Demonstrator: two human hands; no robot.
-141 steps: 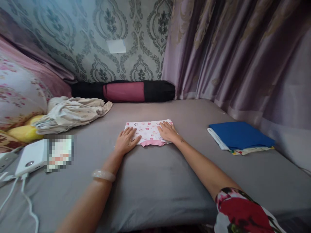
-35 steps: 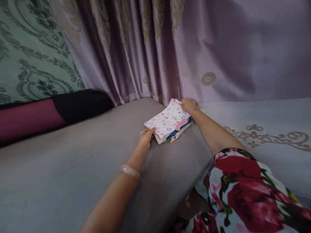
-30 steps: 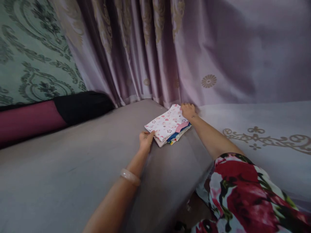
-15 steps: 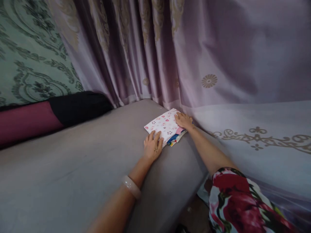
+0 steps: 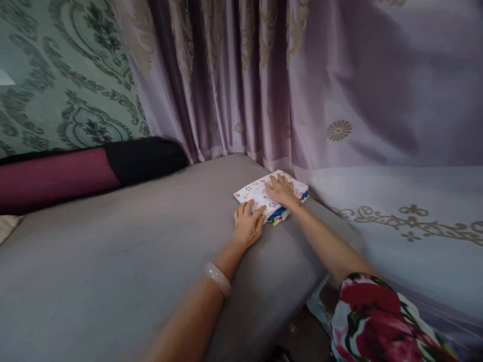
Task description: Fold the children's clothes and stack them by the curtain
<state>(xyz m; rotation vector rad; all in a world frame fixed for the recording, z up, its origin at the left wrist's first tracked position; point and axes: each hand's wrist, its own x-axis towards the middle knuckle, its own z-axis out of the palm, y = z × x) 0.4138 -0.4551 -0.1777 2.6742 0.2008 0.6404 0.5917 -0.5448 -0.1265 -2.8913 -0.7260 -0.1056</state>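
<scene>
A small stack of folded cloths lies flat on the grey bed, close to the curtain. Its top piece is a white folded cloth [image 5: 253,191] with pink and dark flower prints. Blue and multicoloured layers [image 5: 278,215] show along the near edge below it. My left hand [image 5: 248,222] rests on the near left edge of the stack with its fingers spread. On top of the white cloth, toward its right side, my right hand [image 5: 281,190] lies flat with fingers apart. Neither hand grips the cloth.
The grey bed surface [image 5: 113,261] spreads out to the left. A maroon and black bolster [image 5: 75,170] lies along the patterned green wall. Purple curtains [image 5: 234,90] hang behind and to the right. Part of a pale cloth [image 5: 8,226] shows at the left edge.
My right hand has slid left from the stack's right edge onto the middle of the white cloth. The left hand stays at the near left edge. The view has shifted slightly left.
</scene>
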